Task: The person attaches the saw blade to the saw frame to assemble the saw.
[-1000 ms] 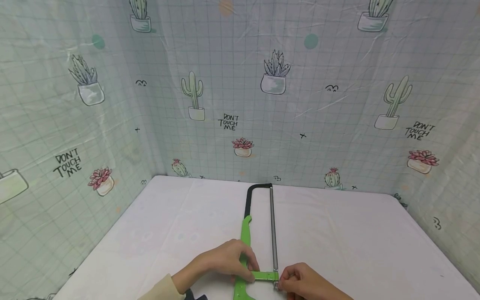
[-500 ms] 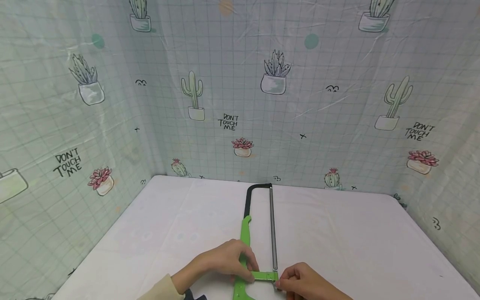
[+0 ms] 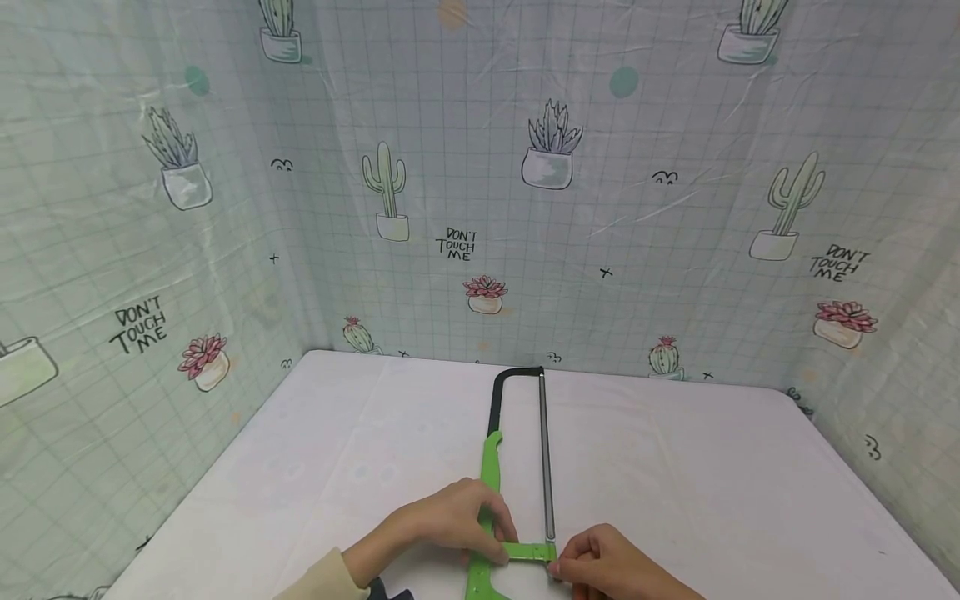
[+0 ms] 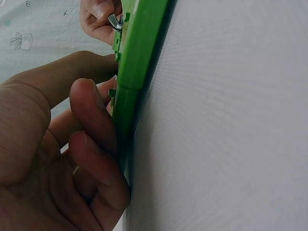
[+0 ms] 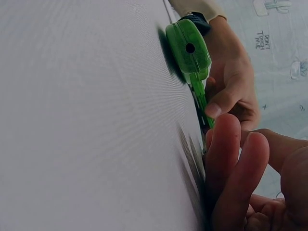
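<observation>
A hacksaw [image 3: 491, 467] with a green handle and black front bow lies flat on the table, its far end pointing away from me. Its grey blade [image 3: 547, 467] runs along the right side. My left hand [image 3: 457, 517] grips the green frame near the crosspiece, fingers curled over it. At the blade's near end, my right hand [image 3: 603, 562] pinches a small metal wing nut, mostly covered by the fingers in the head view. The left wrist view shows the wing nut [image 4: 114, 21] beside the right fingers. In the right wrist view the handle's end [image 5: 190, 48] faces the camera.
The white table [image 3: 712, 483] stretches out on both sides of the saw. A patterned cloth [image 3: 480, 208] hangs behind and at the sides. A dark object [image 3: 388, 592], perhaps the wrist camera's mount, shows below the left sleeve.
The right fingertips have shifted slightly onto the wing nut, covering more of it than a second ago. The left hand and the hacksaw have stayed practically still.
</observation>
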A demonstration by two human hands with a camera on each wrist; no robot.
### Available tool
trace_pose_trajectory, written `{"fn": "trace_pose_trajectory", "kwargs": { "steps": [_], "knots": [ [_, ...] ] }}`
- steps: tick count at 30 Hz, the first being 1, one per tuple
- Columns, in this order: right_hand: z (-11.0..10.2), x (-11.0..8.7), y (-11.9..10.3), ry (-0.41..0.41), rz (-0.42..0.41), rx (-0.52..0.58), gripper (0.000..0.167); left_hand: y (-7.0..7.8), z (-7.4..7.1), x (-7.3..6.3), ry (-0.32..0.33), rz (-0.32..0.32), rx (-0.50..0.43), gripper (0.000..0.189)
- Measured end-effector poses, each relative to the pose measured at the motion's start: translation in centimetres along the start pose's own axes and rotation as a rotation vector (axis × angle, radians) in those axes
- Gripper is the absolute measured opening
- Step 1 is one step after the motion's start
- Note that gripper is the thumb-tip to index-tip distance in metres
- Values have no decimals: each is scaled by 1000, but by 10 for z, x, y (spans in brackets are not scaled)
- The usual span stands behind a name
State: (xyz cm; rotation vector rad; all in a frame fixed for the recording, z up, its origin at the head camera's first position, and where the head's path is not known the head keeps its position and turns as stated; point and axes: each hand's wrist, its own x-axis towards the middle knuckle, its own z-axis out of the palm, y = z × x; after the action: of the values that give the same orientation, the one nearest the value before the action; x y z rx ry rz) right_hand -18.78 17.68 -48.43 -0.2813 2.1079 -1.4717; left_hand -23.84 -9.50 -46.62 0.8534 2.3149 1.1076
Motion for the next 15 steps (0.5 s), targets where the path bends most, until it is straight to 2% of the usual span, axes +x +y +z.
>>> {"fn": "trace_pose_trajectory", "kwargs": {
  "steps": [15],
  "knots": [
    [2, -1, -2, 5, -26, -1, 24, 1, 1, -1, 0, -4, -13, 16]
  ]
}}
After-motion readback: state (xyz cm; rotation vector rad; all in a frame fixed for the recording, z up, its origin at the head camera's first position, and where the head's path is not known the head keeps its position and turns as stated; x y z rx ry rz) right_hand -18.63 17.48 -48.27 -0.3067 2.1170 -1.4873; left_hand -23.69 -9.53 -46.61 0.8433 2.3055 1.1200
